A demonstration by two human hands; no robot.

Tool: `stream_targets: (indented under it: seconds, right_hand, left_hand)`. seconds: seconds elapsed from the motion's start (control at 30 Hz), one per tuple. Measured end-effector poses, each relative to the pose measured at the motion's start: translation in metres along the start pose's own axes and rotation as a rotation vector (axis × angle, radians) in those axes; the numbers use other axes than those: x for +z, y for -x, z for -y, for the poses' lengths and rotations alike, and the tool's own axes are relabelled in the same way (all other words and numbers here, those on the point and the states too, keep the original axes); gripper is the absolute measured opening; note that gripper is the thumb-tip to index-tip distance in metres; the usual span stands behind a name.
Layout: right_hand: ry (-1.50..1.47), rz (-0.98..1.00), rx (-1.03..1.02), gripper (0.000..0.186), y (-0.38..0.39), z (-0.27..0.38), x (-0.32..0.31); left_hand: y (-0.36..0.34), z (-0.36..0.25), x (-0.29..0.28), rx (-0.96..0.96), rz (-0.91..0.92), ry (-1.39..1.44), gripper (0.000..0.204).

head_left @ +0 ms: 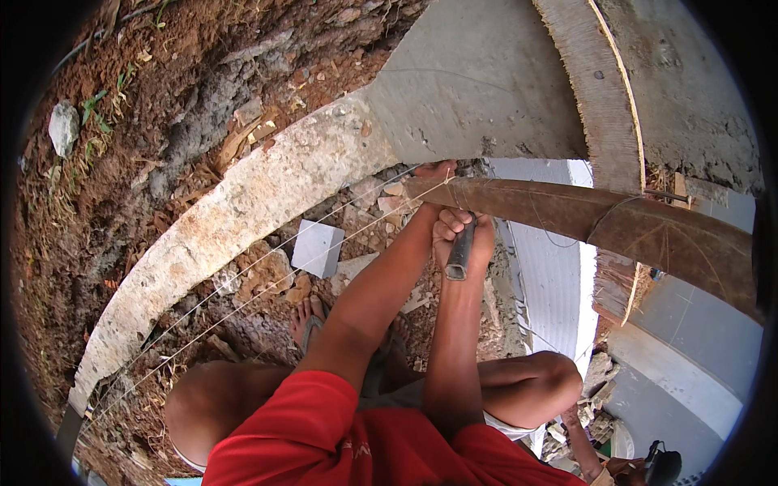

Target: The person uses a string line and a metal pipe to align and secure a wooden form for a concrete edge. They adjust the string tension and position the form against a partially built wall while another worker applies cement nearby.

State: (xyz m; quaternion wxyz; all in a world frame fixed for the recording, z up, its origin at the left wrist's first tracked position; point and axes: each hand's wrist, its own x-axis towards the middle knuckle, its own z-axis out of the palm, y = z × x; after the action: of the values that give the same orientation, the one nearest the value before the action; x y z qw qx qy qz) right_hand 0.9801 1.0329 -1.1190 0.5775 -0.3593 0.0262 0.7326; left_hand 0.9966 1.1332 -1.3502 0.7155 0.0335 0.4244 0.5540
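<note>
My right hand (478,235) is closed, its fingers wrapped round a dark square metal tube (462,253) whose open end points toward me. The tube's far end is hidden by the hand and a long brown wooden plank (535,206). My left forearm reaches up beside the right hand and passes under the plank's left end. Of my left hand (438,168), only a small part shows beyond the plank, so its grip is hidden. Two taut strings (324,253) run from that end of the plank to the lower left. Thin wire or cord loops round the plank.
A pale rough concrete edge (235,198) curves along the left, below an earth bank (121,138). Grey concrete (478,81) rises ahead. A light grey block (318,248) stands amid rubble by my foot. White panel (551,267) lies right; another person's arm (579,441) shows lower right.
</note>
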Motion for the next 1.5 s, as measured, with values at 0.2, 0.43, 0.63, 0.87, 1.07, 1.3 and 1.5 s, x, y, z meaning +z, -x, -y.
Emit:
stream_targets:
  seconds: [0.2,0.43,0.63,0.87,1.07,1.3,1.5]
  right_hand:
    - [-0.011,-0.078,0.000,0.029,-0.007,0.004,-0.006]
    - [-0.021,-0.178,-0.008,0.030,-0.003,-0.001,0.002]
    - [-0.110,-0.106,-0.041,0.022,0.001,0.012,-0.008]
    - [0.826,-0.386,0.070,0.018,0.054,0.011,-0.057]
    - [1.855,-0.574,-0.184,0.058,0.068,-0.065,-0.196]
    - [2.157,-0.150,-0.483,0.058,0.046,-0.096,-0.294]
    - [1.239,-0.299,-0.436,0.028,-0.036,0.000,-0.163]
  left_hand:
    - [0.001,-0.002,-0.002,-0.005,-0.003,0.015,0.065]
    - [-0.003,0.003,-0.002,0.043,-0.060,0.171,0.048]
    - [0.017,-0.003,0.014,0.254,-0.034,0.352,0.029]
    - [0.010,-0.010,0.011,0.273,0.046,0.548,0.019]
    - [0.055,-0.030,0.032,0.220,-0.061,0.467,0.021]
    - [0.187,-0.068,0.028,0.336,-0.243,-0.866,0.024]
    - [0.221,-0.064,-0.027,0.697,-0.193,-0.689,0.012]
